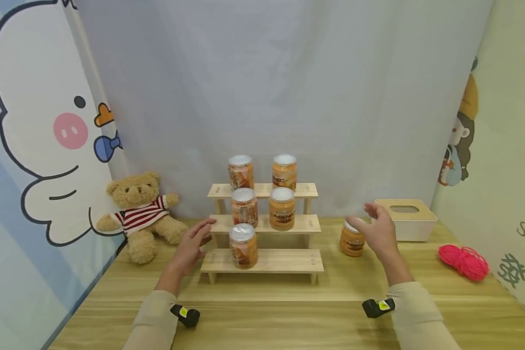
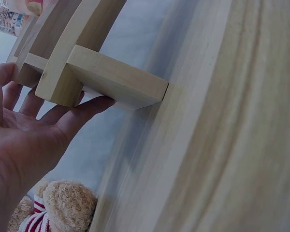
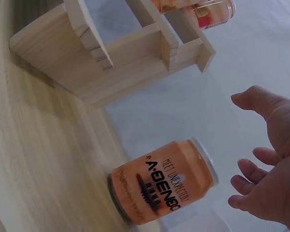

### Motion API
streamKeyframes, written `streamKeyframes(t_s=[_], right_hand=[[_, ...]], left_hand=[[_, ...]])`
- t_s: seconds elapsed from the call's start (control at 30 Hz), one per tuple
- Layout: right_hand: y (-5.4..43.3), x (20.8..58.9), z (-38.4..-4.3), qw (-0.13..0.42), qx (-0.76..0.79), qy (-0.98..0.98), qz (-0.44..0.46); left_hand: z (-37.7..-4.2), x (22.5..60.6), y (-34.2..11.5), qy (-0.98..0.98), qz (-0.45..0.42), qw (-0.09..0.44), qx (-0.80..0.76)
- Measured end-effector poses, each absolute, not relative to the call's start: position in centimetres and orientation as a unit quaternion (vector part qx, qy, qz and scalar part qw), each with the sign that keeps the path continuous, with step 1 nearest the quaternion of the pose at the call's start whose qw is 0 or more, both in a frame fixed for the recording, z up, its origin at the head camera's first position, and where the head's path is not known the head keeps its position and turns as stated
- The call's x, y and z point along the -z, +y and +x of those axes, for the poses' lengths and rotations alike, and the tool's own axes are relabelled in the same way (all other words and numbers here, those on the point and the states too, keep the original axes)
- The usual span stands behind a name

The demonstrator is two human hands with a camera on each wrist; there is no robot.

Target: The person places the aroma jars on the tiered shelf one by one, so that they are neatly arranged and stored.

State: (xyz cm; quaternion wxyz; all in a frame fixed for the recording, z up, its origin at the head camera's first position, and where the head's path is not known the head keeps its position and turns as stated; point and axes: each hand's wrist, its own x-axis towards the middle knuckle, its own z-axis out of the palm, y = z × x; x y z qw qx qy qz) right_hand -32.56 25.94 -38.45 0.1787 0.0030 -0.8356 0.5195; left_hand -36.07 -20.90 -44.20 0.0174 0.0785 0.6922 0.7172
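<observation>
A three-step wooden display rack (image 1: 284, 262) holds several orange canned-fruit jars with silvery lids. Two are on the top step, two on the middle one, including a jar (image 1: 282, 209), and a single jar (image 1: 243, 247) stands on the lowest. My left hand (image 1: 190, 248) is at the rack's left end; in the left wrist view its spread fingers (image 2: 89, 110) touch the step ends. Upright on the table, right of the rack, is another orange jar (image 3: 162, 181). My right hand (image 1: 378, 233) hovers beside it, fingers parted, holding nothing; the right wrist view shows a gap between them.
A teddy bear (image 1: 142, 214) in a striped shirt sits left of the rack. At the right are a white tissue box (image 1: 413, 226) with a wooden lid and a pink yarn skein (image 1: 463, 261). A grey curtain (image 1: 262, 87) hangs behind the table (image 1: 262, 316).
</observation>
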Motion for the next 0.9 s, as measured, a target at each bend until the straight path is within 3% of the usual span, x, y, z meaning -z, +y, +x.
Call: streamKeyframes(t_s=[0.33, 0.9], right_hand=[[26.4, 41.3, -33.7, 0.110, -0.521, -0.846, -0.017], [26.2, 44.4, -35.5, 0.115, -0.559, -0.821, -0.024]], left_hand=[[-35.6, 43.9, -20.8, 0.694, 0.075, 0.017, -0.716], [-35.7, 44.0, -20.8, 0.695, 0.081, 0.013, -0.715]])
